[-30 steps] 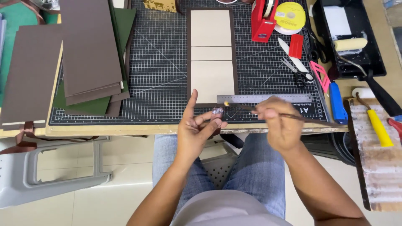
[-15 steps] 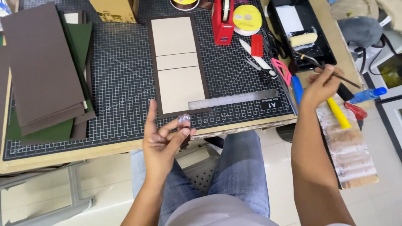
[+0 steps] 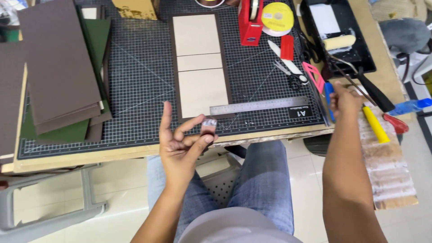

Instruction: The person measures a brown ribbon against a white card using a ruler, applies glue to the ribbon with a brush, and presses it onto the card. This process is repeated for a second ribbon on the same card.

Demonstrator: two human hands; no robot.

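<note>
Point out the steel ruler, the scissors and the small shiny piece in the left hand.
steel ruler (image 3: 258,106), head view, middle of its blade.
scissors (image 3: 287,67), head view, on the pale blades.
small shiny piece (image 3: 208,124), head view, its top, pinched in the left hand (image 3: 182,146).

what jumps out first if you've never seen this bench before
The dark gridded cutting mat fills the table, with three pale board panels laid on a brown sheet at its centre and a steel ruler just below them. The left hand pinches a small clear piece at the mat's front edge, while the right hand reaches among tools at the right edge.
</note>
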